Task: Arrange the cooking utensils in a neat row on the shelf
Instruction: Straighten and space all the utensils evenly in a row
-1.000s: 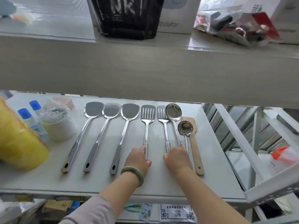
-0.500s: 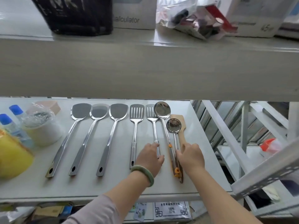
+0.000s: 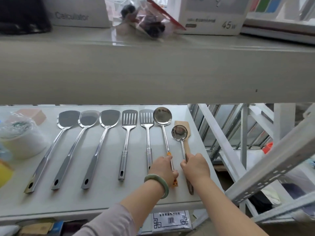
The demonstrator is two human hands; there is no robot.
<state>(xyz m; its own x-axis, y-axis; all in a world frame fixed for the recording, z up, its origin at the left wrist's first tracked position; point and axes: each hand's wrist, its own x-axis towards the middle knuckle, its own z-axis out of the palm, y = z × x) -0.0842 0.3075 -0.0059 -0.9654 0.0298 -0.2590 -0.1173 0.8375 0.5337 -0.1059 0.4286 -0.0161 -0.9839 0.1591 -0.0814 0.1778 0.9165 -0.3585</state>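
Note:
Several steel utensils lie side by side on the white shelf (image 3: 105,198): three solid turners (image 3: 68,119), (image 3: 88,118), (image 3: 109,117), two slotted turners (image 3: 129,117), (image 3: 147,117), a large ladle (image 3: 162,115), a small ladle (image 3: 179,132) and a wooden spatula (image 3: 182,123) partly under it. My left hand (image 3: 162,167), with a green bangle, grips the large ladle's handle. My right hand (image 3: 196,166) grips the small ladle's handle, over the wooden spatula.
A wrapped white roll (image 3: 22,138) and a yellow object (image 3: 5,172) sit at the shelf's left end. The upper shelf's thick front edge (image 3: 153,74) hangs close above. White metal rack struts (image 3: 221,142) stand to the right.
Both hands moved right: the left from the slotted turners to the large ladle's handle, the right onto the small ladle's handle. The view shifted right too.

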